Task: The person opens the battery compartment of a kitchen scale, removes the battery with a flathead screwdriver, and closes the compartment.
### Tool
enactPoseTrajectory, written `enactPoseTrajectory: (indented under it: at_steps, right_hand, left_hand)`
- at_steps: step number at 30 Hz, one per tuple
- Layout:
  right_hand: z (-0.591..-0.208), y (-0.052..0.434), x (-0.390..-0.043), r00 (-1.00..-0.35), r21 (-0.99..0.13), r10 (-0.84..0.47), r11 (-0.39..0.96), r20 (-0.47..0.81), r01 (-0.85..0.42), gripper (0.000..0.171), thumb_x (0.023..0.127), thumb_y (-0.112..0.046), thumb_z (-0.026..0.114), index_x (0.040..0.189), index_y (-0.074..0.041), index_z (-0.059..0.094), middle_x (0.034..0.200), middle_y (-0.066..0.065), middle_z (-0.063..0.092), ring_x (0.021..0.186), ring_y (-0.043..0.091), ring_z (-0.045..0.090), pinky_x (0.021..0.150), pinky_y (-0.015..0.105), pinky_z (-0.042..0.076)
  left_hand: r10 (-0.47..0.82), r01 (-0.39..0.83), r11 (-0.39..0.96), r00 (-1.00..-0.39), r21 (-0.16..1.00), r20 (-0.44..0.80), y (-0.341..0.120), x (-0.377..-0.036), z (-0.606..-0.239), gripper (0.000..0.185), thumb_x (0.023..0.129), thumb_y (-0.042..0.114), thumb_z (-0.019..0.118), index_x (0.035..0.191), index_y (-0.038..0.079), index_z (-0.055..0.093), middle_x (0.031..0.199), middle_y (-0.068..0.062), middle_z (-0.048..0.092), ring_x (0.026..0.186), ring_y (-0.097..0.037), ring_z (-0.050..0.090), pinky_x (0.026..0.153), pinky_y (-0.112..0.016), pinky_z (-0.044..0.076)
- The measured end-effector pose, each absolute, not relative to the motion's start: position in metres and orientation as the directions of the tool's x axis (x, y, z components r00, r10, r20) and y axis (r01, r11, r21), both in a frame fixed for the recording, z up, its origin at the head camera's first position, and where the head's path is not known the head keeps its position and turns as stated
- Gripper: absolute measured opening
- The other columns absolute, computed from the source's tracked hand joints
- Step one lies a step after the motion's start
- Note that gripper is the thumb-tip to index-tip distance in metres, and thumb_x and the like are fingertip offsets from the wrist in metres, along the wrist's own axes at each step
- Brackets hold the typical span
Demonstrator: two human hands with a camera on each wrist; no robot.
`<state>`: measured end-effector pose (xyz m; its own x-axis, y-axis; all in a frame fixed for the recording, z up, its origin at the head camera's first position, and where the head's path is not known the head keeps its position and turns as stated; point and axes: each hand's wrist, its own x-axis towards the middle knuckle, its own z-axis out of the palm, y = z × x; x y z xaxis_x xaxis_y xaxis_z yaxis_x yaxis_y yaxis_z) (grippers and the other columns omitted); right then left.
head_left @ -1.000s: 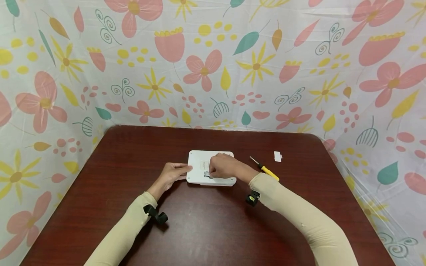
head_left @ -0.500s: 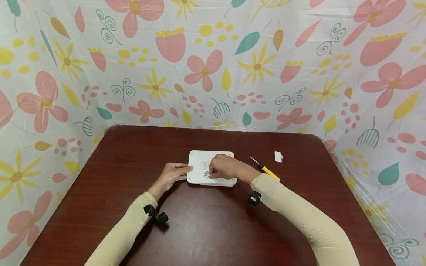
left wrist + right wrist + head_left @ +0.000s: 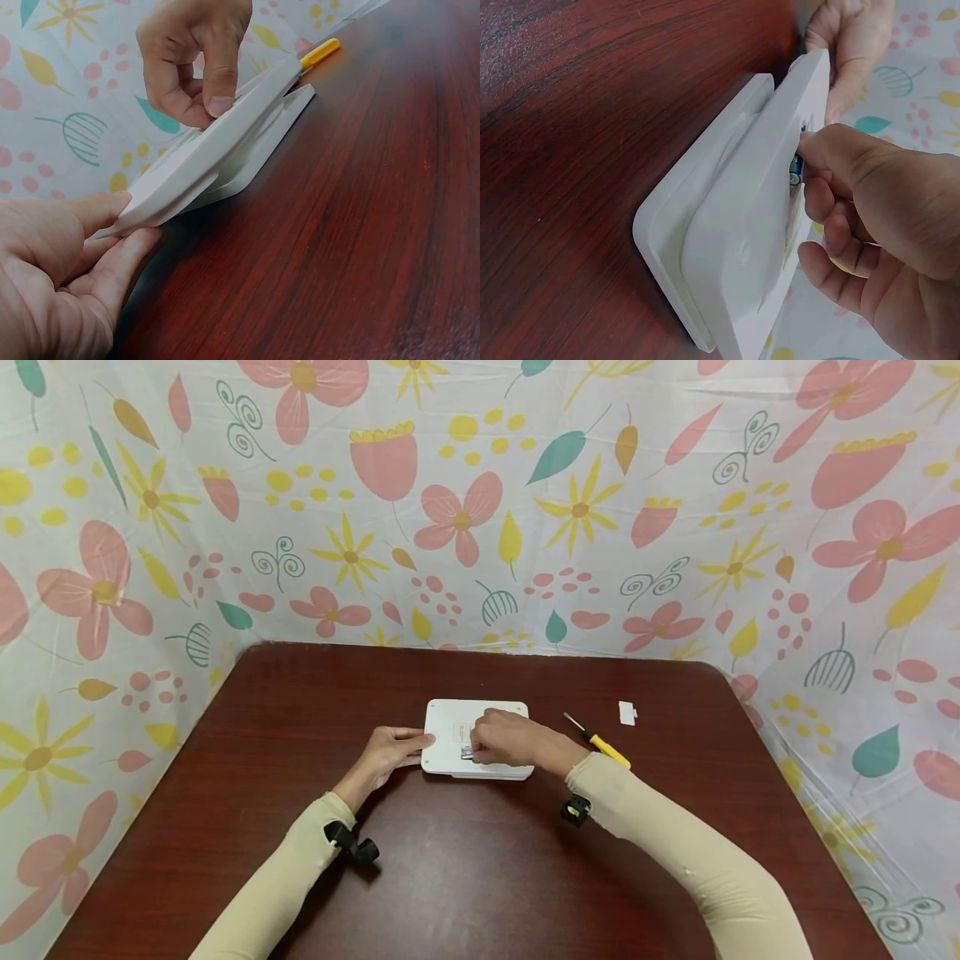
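A flat white device (image 3: 442,725) lies underside up at the middle of the dark wooden table (image 3: 465,877). My left hand (image 3: 386,753) pinches its left edge, thumb above and fingers below (image 3: 112,259). My right hand (image 3: 502,737) rests on the device with fingers curled, fingertips pinching a small battery (image 3: 796,169) in a recess of the underside. From the left wrist view, the right hand (image 3: 195,60) presses on the device (image 3: 217,150). Most of the battery is hidden by the fingers.
A yellow-handled screwdriver (image 3: 597,741) lies just right of my right wrist. A small white cover piece (image 3: 626,713) sits farther right. Flower-patterned cloth walls (image 3: 480,510) enclose the table on three sides.
Almost nothing differs; my right hand's fingers have shifted slightly over the battery recess. The left hand and the device have stayed in place.
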<state>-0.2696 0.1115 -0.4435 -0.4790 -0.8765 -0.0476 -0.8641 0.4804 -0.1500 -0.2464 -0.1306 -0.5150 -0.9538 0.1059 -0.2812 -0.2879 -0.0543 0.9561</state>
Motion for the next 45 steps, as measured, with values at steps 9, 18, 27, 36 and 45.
enactPoseTrajectory:
  at_steps: [9,18,27,36,45]
  right_hand:
    - [-0.444,0.114,-0.265,-0.454,-0.017,-0.889,0.456,-0.057,-0.89,0.025,0.096,-0.013,0.068,0.072,-0.016,0.062,0.075,0.0,0.059,0.07,0.018,0.047,0.068,0.031,0.044]
    - [-0.448,0.115,-0.262,-0.436,0.07,-0.9,0.433,-0.026,-0.899,0.018,0.096,-0.014,0.066,0.078,-0.01,0.064,0.076,0.003,0.059,0.073,0.022,0.05,0.072,0.033,0.046]
    - [-0.445,0.119,-0.263,-0.451,0.149,-0.892,0.442,-0.032,-0.885,0.015,0.099,-0.018,0.067,0.088,-0.008,0.069,0.082,0.003,0.063,0.078,0.021,0.052,0.076,0.033,0.046]
    - [-0.427,0.14,-0.272,-0.508,-0.198,-0.857,0.484,0.088,-0.852,0.01,0.097,-0.01,0.069,0.089,-0.012,0.075,0.086,-0.005,0.068,0.078,0.013,0.047,0.07,0.025,0.042]
    - [-0.42,0.159,-0.273,-0.607,-0.314,-0.788,0.553,0.103,-0.772,0.011,0.098,-0.018,0.07,0.091,-0.014,0.076,0.086,-0.008,0.065,0.081,0.014,0.049,0.068,0.026,0.045]
  left_hand:
    - [0.1,-0.287,-0.055,-0.955,0.956,-0.28,-0.13,-0.247,-0.515,0.039,0.091,0.001,0.075,0.123,-0.017,0.064,0.11,-0.023,0.072,0.086,-0.016,0.072,0.082,-0.033,0.064]
    - [0.105,-0.277,-0.077,-0.958,0.958,-0.268,-0.13,-0.248,-0.518,0.038,0.091,-0.001,0.075,0.122,-0.019,0.063,0.105,-0.021,0.073,0.083,-0.016,0.072,0.08,-0.032,0.064]
    - [0.105,-0.271,-0.062,-0.959,0.961,-0.264,-0.13,-0.247,-0.516,0.039,0.09,0.0,0.076,0.123,-0.019,0.063,0.109,-0.025,0.072,0.084,-0.017,0.073,0.081,-0.033,0.064]
    - [0.095,-0.282,-0.047,-0.956,0.958,-0.276,-0.129,-0.246,-0.515,0.04,0.091,0.002,0.077,0.123,-0.017,0.064,0.112,-0.026,0.072,0.085,-0.018,0.073,0.081,-0.033,0.064]
    - [0.102,-0.284,-0.039,-0.955,0.958,-0.279,-0.13,-0.246,-0.514,0.04,0.091,0.002,0.076,0.124,-0.017,0.064,0.109,-0.025,0.073,0.084,-0.018,0.073,0.08,-0.032,0.064]
